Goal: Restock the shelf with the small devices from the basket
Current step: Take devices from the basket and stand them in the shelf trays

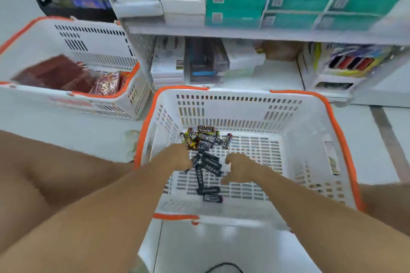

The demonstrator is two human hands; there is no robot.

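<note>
Item: small devices (205, 157), dark stick-shaped packs, lying loose in a heap on the slotted floor of the white, orange-rimmed basket (244, 104) at centre frame; a few strays lie nearer the lower edge of the heap.

Left hand (177, 157): curled over the left side of the heap, fingers apparently gathering several packs; exact hold hidden by the knuckles.
Right hand (238, 167): just right of the heap, fingers bent, thumb out; whether it pinches anything cannot be told.

Risks, as judged: a many-pack grab may shed pieces on the lift, since the packs are slim and slick-looking; thin ones could catch in the floor slots; mixed prints in the heap may get shelved together.

Surroundings: shelf (244, 33) at upper frame, its lower tier already crowded with boxes and a display tray (346, 66) at right, so free slots look scarce. Teal boxes (237, 0) stacked above. Second basket (73, 51) at left holds reddish packets. The basket's far wall stands between hands and shelf.
</note>
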